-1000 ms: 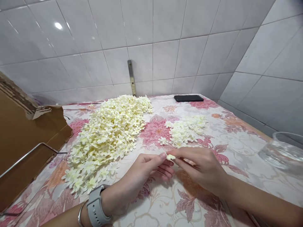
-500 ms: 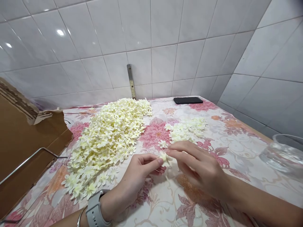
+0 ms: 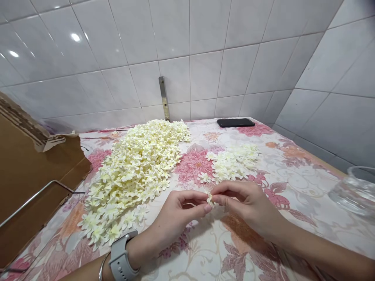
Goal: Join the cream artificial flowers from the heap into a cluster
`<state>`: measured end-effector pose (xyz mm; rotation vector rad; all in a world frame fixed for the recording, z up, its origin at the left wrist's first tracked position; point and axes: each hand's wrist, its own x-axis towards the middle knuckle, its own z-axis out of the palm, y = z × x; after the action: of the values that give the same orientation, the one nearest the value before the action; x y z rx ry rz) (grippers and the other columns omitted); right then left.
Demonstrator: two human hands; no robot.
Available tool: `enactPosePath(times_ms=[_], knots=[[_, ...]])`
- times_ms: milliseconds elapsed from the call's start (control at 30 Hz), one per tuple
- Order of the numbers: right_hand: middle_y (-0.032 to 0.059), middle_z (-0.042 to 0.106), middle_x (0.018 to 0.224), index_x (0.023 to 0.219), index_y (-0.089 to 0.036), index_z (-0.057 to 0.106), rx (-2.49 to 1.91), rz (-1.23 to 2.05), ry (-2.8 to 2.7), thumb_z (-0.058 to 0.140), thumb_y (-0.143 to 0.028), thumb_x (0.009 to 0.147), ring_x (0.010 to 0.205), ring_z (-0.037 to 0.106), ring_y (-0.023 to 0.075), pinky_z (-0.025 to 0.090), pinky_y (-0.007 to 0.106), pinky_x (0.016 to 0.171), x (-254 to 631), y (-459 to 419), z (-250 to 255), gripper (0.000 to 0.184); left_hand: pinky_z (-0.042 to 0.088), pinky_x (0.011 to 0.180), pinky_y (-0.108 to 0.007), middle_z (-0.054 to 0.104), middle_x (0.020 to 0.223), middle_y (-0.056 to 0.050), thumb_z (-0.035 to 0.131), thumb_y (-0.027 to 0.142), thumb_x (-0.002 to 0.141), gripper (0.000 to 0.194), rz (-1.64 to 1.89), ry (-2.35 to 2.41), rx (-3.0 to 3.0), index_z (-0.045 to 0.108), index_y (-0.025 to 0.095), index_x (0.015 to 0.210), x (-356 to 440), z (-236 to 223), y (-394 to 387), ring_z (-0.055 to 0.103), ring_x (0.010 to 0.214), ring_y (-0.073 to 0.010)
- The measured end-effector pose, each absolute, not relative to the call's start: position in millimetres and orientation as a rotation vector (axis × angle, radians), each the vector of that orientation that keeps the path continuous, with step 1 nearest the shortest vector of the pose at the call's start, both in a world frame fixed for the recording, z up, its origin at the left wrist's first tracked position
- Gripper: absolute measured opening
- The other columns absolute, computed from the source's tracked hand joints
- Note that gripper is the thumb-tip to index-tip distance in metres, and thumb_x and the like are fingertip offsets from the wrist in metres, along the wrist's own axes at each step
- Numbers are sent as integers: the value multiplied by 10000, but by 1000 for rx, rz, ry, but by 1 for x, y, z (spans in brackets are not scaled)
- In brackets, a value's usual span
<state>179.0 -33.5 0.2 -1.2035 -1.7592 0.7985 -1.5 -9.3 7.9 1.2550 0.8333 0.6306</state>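
A small cream-white flower [image 3: 209, 200] is pinched between the fingertips of both hands, low over the cloth. My left hand [image 3: 183, 208], with a grey watch on its wrist, grips it from the left. From the right, my right hand [image 3: 246, 205] closes thumb and fingers on the same flower, whose petals are partly covered. Left of the hands spreads a large heap of pale yellow flowers [image 3: 137, 164]. Just beyond the right hand lies a smaller pile of whiter flowers [image 3: 234, 162], with a single flower [image 3: 204, 178] at its near left side.
A cardboard box [image 3: 41, 187] with a bent metal rod [image 3: 32, 203] before it stands at the left. A black phone [image 3: 236, 123] lies at the back. At the right sits a clear bowl of water [image 3: 353, 195]. A tiled wall [image 3: 205, 78] rises behind the flowered tablecloth [image 3: 202, 253].
My right fingers have come down from above the flower and closed on it. The flower now shows less between the fingertips. The view has shifted slightly.
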Motion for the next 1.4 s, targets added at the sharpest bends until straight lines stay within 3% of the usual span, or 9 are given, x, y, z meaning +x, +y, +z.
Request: enactPosePath(times_ms=[533, 833, 1167, 1333, 1400], knots=[[18, 714, 817, 831, -219, 670, -1240, 838, -1700, 559, -304, 865, 756, 653, 171, 506, 261, 651, 176, -37, 0, 144, 426, 654, -219, 681, 696, -28, 680, 239, 751, 138, 705, 902, 1270, 772, 175, 832, 0, 10, -8, 562, 683, -139], [-7, 693, 767, 810, -223, 660, -1186, 834, -1689, 560, -267, 858, 681, 647, 132, 508, 212, 592, 174, -39, -1, 120, 433, 684, -232, 702, 771, -44, 676, 261, 756, 160, 656, 873, 1243, 762, 181, 865, 0, 8, -12, 588, 748, -156], [26, 678, 820, 857, -202, 647, -1223, 872, -1665, 634, -308, 797, 653, 640, 150, 525, 246, 554, 176, -41, -3, 123, 421, 653, -199, 671, 756, -27, 647, 249, 786, 133, 673, 865, 1246, 753, 173, 811, 0, 11, -13, 554, 709, -123], [-3, 676, 759, 828, -213, 644, -1202, 662, -1756, 618, -211, 791, 601, 628, 125, 525, 229, 555, 174, -42, -2, 45, 416, 631, -195, 654, 690, -17, 654, 226, 768, 113, 709, 902, 1270, 744, 166, 734, 0, 10, -13, 554, 682, -123], [1, 694, 773, 857, -215, 639, -1173, 501, -1800, 586, -166, 794, 595, 628, 129, 528, 241, 572, 173, -42, -2, 96, 408, 605, -190, 637, 659, -7, 656, 223, 761, 109, 715, 927, 1268, 737, 165, 718, 1, 10, -13, 545, 658, -117]])
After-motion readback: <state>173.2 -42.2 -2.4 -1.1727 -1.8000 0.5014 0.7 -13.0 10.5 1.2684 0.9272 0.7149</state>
